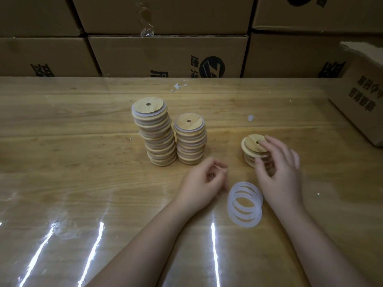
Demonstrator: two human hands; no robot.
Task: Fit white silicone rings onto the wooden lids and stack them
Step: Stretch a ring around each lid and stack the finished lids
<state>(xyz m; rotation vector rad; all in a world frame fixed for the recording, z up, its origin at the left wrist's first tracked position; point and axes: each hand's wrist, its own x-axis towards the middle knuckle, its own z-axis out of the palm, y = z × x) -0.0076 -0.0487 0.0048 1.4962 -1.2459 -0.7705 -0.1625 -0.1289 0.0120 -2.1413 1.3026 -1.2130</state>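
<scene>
Two stacks of wooden lids fitted with white rings stand mid-table: a tall leaning stack (155,133) and a shorter one (191,139) to its right. Further right is a low stack of bare wooden lids (251,149). My right hand (278,170) reaches over this low stack, fingers spread, fingertips on the top lid and thumb at its near side. A small pile of white silicone rings (245,204) lies on the table between my wrists. My left hand (204,184) hovers left of the rings with loosely curled fingers and holds nothing that I can see.
The wooden table (83,162) has a glossy clear cover. Cardboard boxes (165,54) are stacked along its far edge, and an open cardboard box (360,100) sits at the right edge. Small white scraps (250,118) lie behind the lids.
</scene>
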